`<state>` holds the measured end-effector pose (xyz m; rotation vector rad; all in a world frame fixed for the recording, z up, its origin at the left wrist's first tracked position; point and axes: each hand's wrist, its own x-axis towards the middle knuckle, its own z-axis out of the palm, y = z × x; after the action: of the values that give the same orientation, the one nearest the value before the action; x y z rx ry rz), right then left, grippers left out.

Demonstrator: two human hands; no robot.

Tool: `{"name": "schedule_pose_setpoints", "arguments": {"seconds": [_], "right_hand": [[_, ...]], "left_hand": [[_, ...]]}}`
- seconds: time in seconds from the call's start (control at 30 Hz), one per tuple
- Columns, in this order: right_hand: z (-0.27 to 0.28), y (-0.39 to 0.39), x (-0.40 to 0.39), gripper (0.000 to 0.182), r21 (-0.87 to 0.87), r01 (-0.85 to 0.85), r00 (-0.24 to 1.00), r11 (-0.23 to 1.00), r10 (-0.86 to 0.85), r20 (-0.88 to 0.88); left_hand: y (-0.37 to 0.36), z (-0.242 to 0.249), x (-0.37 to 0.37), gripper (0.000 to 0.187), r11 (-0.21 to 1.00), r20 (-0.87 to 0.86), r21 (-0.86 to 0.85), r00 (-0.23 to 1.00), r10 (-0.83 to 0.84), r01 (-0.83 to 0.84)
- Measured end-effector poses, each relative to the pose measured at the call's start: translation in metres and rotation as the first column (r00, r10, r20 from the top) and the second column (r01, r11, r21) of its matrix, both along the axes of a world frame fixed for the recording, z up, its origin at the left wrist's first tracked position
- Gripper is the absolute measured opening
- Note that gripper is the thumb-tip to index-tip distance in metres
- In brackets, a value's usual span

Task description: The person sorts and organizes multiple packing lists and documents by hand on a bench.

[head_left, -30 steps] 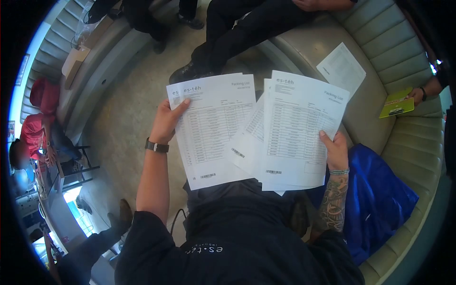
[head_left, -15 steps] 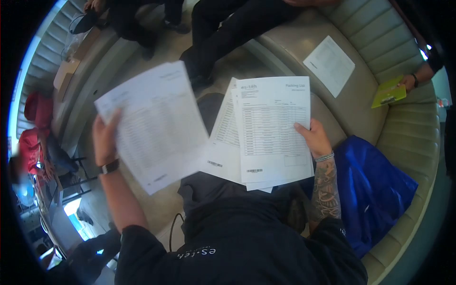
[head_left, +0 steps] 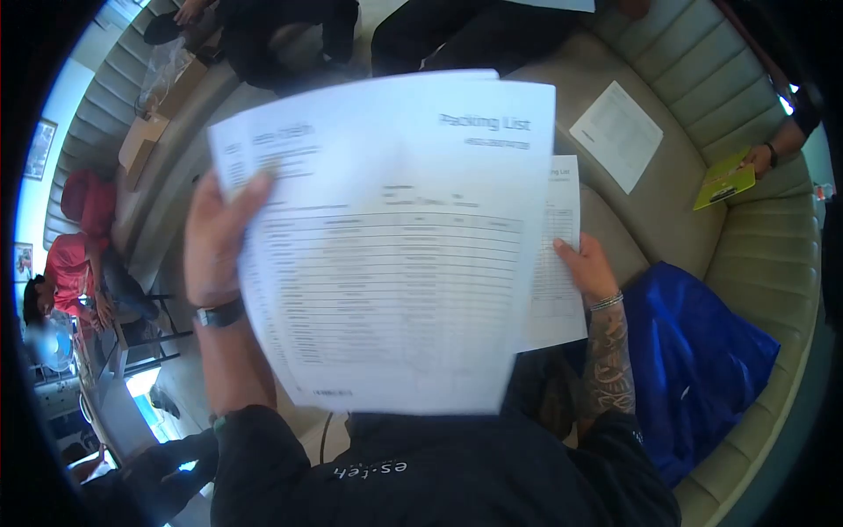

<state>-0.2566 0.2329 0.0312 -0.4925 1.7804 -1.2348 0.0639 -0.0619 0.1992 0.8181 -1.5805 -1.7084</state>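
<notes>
My left hand (head_left: 219, 233) grips the left edge of several printed sheets (head_left: 395, 255), raised close to the camera, thumb on the front. The top sheet reads "Packing List" above a table of rows and is slightly blurred. Behind them and to the right, my right hand (head_left: 587, 265) pinches the right edge of other printed sheets (head_left: 555, 290), mostly covered by the nearer ones. Another printed page (head_left: 617, 136) lies on the beige seat, up and right of my right hand.
A blue bag (head_left: 698, 369) lies on the curved bench (head_left: 773, 255) at right. A co-worker's hand (head_left: 760, 158) holds a yellow-green item (head_left: 724, 183). Dark-clothed legs show at the top, an open cardboard box (head_left: 140, 145) at upper left, a person in red (head_left: 68, 268) at far left.
My left hand's sheets have come up closer to the camera and rightward, now overlapping the right hand's sheets. My right hand has barely moved.
</notes>
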Motion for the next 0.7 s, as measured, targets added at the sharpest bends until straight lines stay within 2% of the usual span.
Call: {"name": "schedule_pose_setpoints", "arguments": {"seconds": [0.03,0.1,0.13,0.23,0.3,0.33,0.4,0.43,0.47,0.53,0.57,0.6,0.63,0.7], "right_hand": [[-0.002,0.002,-0.003,0.030,-0.003,0.007,1.000,1.000,-0.007,-0.009],[-0.011,0.005,-0.005,0.031,-0.043,-0.085,0.987,0.995,0.078,-0.140],[-0.017,0.006,-0.005,0.031,-0.043,-0.071,0.987,0.997,0.064,-0.145],[-0.022,0.008,-0.002,0.034,-0.107,-0.027,0.996,0.994,0.017,-0.088],[-0.014,0.004,0.002,0.039,-0.041,0.147,0.988,0.988,-0.145,0.050],[-0.005,0.002,0.005,0.039,-0.039,0.152,0.987,0.988,-0.150,0.049],[0.013,-0.003,0.011,0.044,0.000,0.286,0.934,0.958,-0.279,0.223],[0.003,-0.001,0.007,0.039,-0.051,0.085,0.994,0.995,-0.080,0.080],[-0.007,0.002,0.004,0.039,-0.051,0.087,0.993,0.995,-0.082,0.084],[-0.008,0.004,0.009,0.033,-0.087,-0.051,0.971,0.995,0.029,-0.235],[-0.010,0.006,0.007,0.033,-0.088,-0.049,0.973,0.995,0.028,-0.230],[-0.012,0.008,0.004,0.031,-0.021,-0.041,0.989,0.999,0.038,-0.144],[-0.015,0.009,0.001,0.029,0.045,-0.043,0.997,0.998,0.046,-0.056],[-0.019,0.012,0.001,0.029,-0.022,-0.022,1.000,1.000,0.021,-0.017]], "left_hand": [[0.005,-0.004,-0.016,0.030,0.997,0.028,0.054,0.998,-0.055,0.053],[0.014,-0.028,-0.047,0.029,0.995,0.053,0.062,0.995,-0.082,0.079],[0.019,-0.039,-0.061,0.027,0.994,0.101,0.023,0.989,-0.106,0.104],[0.029,-0.084,-0.100,0.030,0.994,0.133,-0.010,0.985,-0.109,0.111],[0.039,-0.113,-0.123,0.030,0.992,0.105,-0.052,0.989,-0.107,0.113],[0.044,-0.124,-0.133,0.030,0.990,0.101,-0.084,0.990,-0.102,0.111],[0.051,-0.142,-0.142,0.029,0.987,0.150,-0.115,0.984,-0.094,0.112],[0.053,-0.150,-0.145,0.029,0.975,0.203,-0.184,0.975,-0.087,0.125],[0.054,-0.158,-0.149,0.029,0.958,0.258,-0.250,0.963,-0.075,0.141],[0.058,-0.146,-0.147,0.026,0.964,0.298,-0.194,0.947,-0.120,0.183],[0.053,-0.149,-0.143,0.025,0.981,0.206,-0.063,0.965,-0.165,0.181],[0.045,-0.153,-0.136,0.027,0.980,0.107,0.067,0.976,-0.192,0.185],[0.037,-0.148,-0.129,0.031,0.984,0.108,0.010,0.978,-0.177,0.177],[0.023,-0.130,-0.107,0.030,0.991,0.045,0.076,0.992,-0.118,0.114]]}}
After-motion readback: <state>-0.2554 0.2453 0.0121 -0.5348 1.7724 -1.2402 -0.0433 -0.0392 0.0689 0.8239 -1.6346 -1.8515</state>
